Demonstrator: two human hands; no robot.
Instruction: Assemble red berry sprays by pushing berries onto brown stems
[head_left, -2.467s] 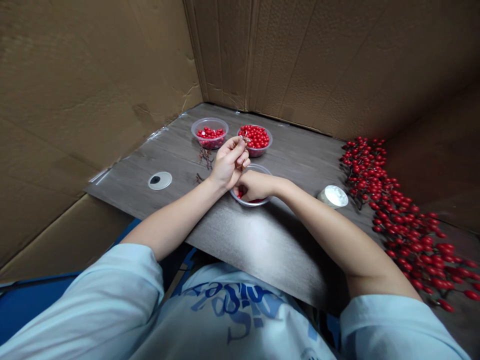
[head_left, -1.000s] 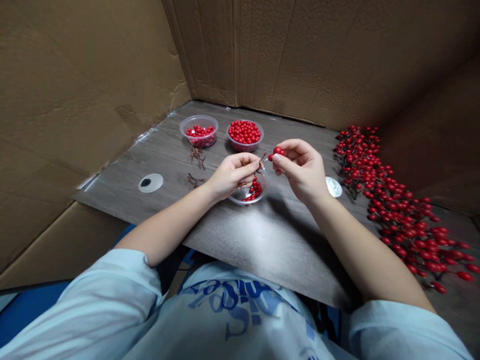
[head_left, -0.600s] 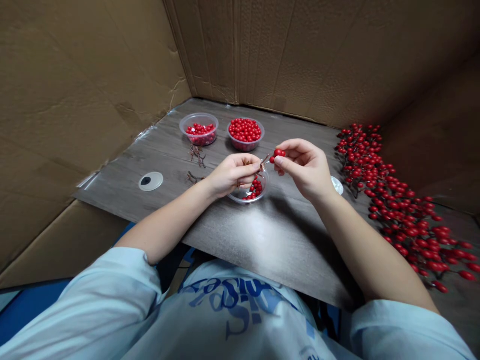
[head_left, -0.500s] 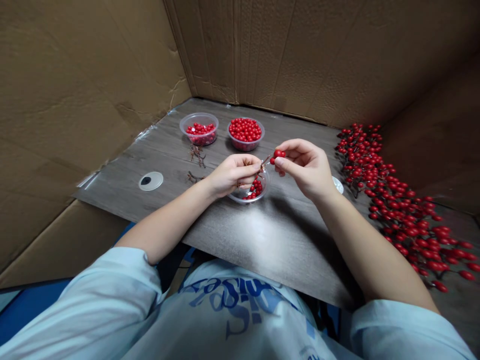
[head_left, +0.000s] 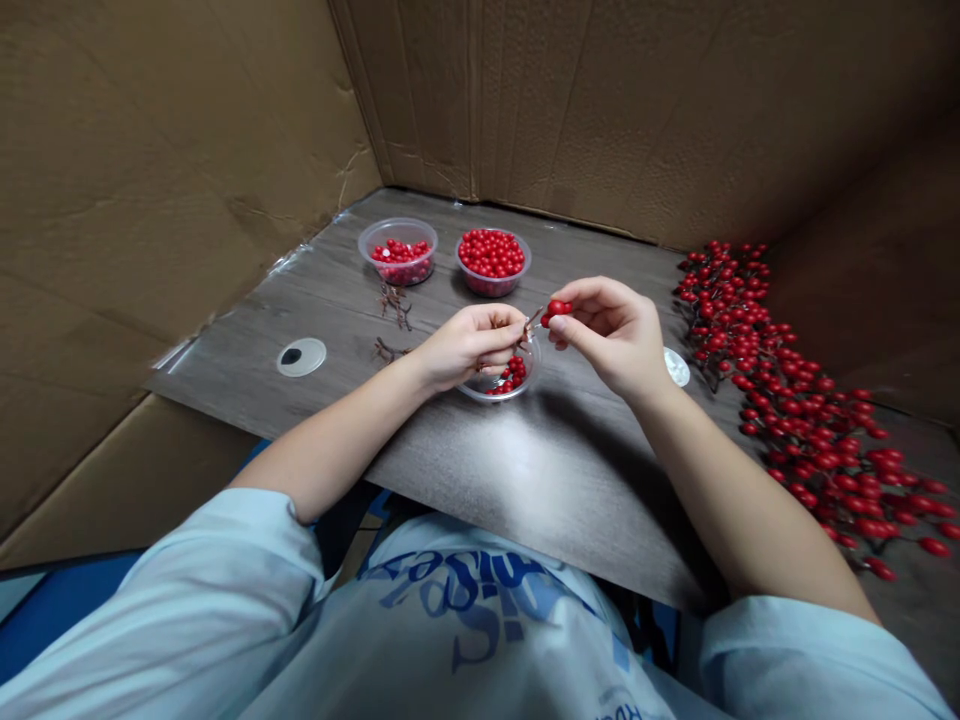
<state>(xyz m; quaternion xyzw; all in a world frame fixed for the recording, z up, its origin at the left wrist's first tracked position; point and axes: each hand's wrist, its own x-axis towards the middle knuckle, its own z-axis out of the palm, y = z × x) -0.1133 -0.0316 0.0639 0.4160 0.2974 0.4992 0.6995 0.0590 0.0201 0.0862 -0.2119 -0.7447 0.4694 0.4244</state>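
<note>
My left hand is closed around a thin brown stem, which sticks out past its fingertips to the right. My right hand pinches a small cluster of glossy red berries between thumb and fingers, right at the stem's end. Just below both hands sits a clear plastic bowl, holding a few red berries. My left hand hides part of that bowl.
Two more clear bowls of red berries stand behind my hands on the wood-grain board. Loose brown stems lie left of them. A heap of berry sprays spreads on the right, beside a white round lid. Cardboard walls surround the board.
My right hand has risen from the near bowl and moved right, now pinching berries beside my left hand's stem. Over the last half second the hands barely moved.
</note>
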